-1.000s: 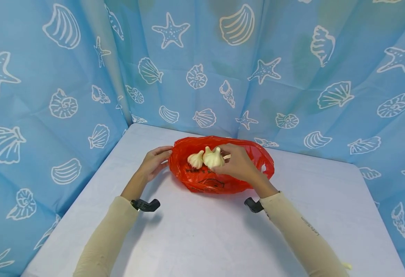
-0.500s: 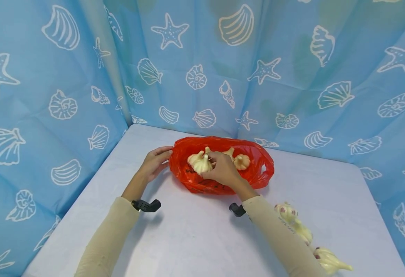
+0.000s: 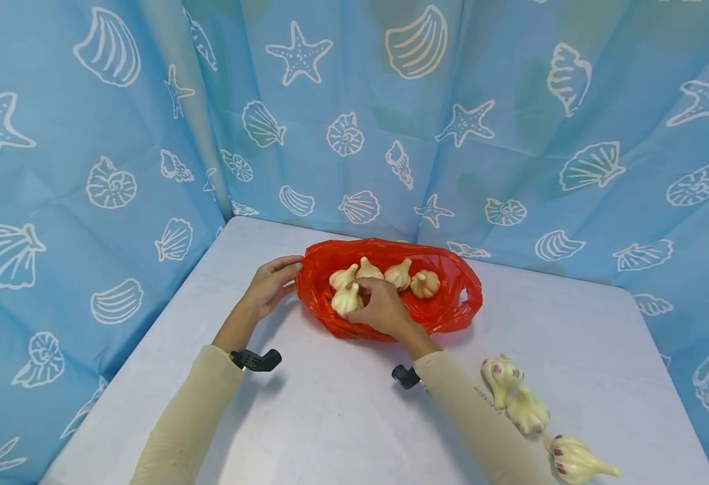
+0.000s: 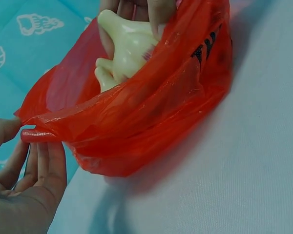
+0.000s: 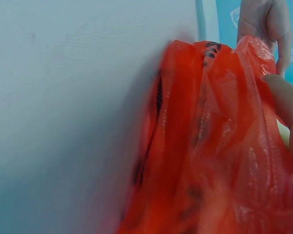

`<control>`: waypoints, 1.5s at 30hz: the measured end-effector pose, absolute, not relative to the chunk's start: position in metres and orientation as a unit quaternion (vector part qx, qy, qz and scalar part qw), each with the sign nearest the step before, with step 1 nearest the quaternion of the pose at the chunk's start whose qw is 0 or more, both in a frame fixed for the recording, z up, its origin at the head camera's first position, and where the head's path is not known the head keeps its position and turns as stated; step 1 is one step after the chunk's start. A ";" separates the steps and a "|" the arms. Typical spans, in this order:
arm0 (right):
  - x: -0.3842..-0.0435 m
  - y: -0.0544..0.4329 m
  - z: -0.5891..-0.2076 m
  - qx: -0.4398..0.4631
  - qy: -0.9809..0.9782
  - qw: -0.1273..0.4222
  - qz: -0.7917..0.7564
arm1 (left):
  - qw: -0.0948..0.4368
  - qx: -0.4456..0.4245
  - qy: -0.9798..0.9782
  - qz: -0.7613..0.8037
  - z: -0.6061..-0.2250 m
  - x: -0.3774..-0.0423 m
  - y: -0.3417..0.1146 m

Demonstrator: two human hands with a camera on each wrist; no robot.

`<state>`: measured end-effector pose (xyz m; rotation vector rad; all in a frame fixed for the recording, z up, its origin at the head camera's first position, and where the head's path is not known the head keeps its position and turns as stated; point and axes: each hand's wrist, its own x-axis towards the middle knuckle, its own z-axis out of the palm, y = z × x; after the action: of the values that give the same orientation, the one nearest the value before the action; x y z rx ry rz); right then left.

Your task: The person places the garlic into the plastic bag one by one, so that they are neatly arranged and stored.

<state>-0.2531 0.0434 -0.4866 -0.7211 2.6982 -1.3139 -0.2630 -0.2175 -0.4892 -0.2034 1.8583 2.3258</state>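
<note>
A red plastic bag lies with its mouth open on the table in the head view. At its left end my left hand pinches the rim, thumb above and fingers beneath in the left wrist view. My right hand reaches inside and grips a pale garlic bulb, stem up, at the front left of the bag. Several other garlic bulbs sit in a row behind it. In the right wrist view the bag wall hides most of the right hand; its thumb shows at the rim.
Three loose garlic bulbs with purple marks lie on the white table at the front right, beside my right sleeve. A blue curtain with shells stands behind the table and along its sides.
My right hand has moved left and toward the front of the bag with the garlic bulb, uncovering bulbs behind it. Loose bulbs show beside the right sleeve. The left hand stays put.
</note>
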 end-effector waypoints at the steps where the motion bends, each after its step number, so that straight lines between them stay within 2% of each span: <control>1: -0.253 0.043 -0.488 -0.234 0.873 0.029 -0.427 | 0.078 -0.067 0.619 0.779 -0.490 -0.263 -0.218; 10: -0.253 0.039 -0.499 -0.241 0.880 0.024 -0.409 | 0.076 -0.067 0.614 0.783 -0.492 -0.266 -0.218; 33: -0.249 0.036 -0.512 -0.241 0.864 0.056 -0.438 | 0.083 -0.080 0.620 0.776 -0.498 -0.265 -0.216; 45: -0.249 0.034 -0.513 -0.243 0.861 0.046 -0.444 | 0.077 -0.075 0.610 0.785 -0.494 -0.265 -0.218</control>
<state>-0.2493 0.0345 -0.5135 -0.7420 2.6298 -1.3557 -0.2651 -0.2182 -0.4940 -0.2244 1.8267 2.3531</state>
